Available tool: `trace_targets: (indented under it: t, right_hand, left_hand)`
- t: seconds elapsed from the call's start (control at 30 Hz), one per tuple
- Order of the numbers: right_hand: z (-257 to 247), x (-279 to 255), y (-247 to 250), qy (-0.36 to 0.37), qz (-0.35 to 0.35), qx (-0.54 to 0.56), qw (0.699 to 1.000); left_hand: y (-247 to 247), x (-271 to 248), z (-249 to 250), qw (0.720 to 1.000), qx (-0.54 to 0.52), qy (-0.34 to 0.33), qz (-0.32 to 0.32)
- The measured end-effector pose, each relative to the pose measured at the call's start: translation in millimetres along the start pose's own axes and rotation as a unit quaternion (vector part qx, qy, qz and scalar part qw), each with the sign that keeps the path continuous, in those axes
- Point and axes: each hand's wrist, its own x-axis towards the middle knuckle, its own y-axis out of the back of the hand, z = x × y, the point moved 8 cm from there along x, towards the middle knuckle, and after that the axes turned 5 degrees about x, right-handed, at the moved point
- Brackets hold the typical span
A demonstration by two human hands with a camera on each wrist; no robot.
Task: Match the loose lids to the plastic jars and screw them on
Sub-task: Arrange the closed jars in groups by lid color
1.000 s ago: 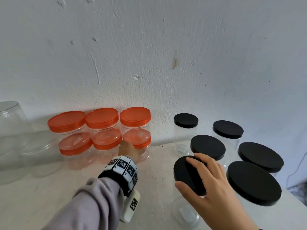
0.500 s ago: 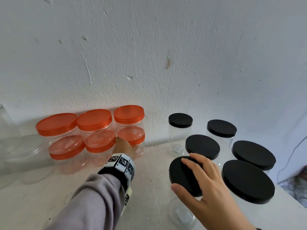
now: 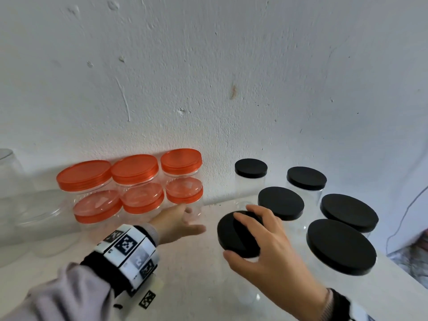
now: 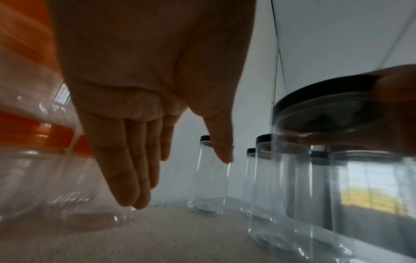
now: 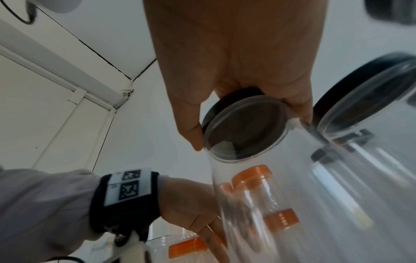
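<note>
Progress: all orange-lidded jars (image 3: 139, 181) by wall (image 3: 208, 77) and all black-lidded jars (image 3: 305, 181) carried lids; no loose lid seen on desk (image 3: 196, 274). Right hand (image 3: 266, 242) clamped fingers round black lid (image 3: 236, 235) atop clear jar (image 5: 258, 204), just right of left hand (image 3: 178, 221) (tightening judged unfinished). Left hand's fingers straight, apart, holding nothing.

Views: right wrist view showed lid seated on rim, thumb at its edge; head view hid that. Left wrist view showed empty palm.
</note>
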Motion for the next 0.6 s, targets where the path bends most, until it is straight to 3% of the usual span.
trace_targets:
  t: [0.1,0.27,0.47,0.6]
  right_hand:
    - [-8.6,27.1,-10.2,0.018,0.008,0.007,1.000]
    - [0.2,61.6,-28.4,-0.024,0.007,0.010,1.000]
    - [1.6,61.8,-34.1,-0.041,-0.008,0.006,0.999]
    - [-11.7,43.6,-9.8,-0.028,-0.007,-0.009,1.000]
  left_hand:
    - [-0.7,-13.7,8.7,0.998,-0.001,-0.046,-0.038]
    - [6.2,-21.2,11.3,0.996,-0.039,-0.072,-0.025]
    - [4.1,-25.7,21.6,0.985,-0.131,-0.111,-0.010]
    - [0.6,-24.8,36.3,0.976,-0.156,-0.154,-0.002]
